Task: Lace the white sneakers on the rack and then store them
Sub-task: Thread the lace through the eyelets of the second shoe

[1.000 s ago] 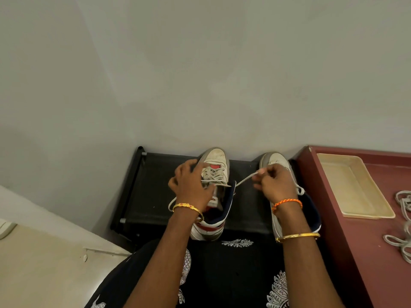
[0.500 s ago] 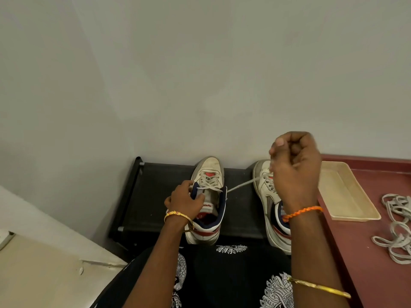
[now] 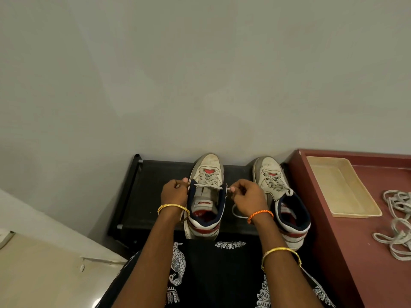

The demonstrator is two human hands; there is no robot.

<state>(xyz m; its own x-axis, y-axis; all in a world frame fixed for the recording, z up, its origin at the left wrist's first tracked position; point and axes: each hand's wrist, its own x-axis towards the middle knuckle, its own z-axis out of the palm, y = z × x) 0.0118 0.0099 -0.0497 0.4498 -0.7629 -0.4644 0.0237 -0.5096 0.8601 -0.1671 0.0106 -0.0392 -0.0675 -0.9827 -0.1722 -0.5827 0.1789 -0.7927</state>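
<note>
Both hands, left hand point(image 3: 174, 193) and right hand point(image 3: 246, 200), pinch the lace point(image 3: 208, 186) ends beside the left sneaker point(image 3: 205, 196) on the rack point(image 3: 155, 196).

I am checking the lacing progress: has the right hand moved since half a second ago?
Yes. The right hand came down from in front of the wall to the left sneaker, pinching the lace at its collar.

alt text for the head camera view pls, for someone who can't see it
Seen from above, a person's left hand and right hand each pinch a lace end at either side of the left white sneaker on a black rack. The second sneaker stands beside it, with a beige tray and loose laces on a red surface to the right.
</note>
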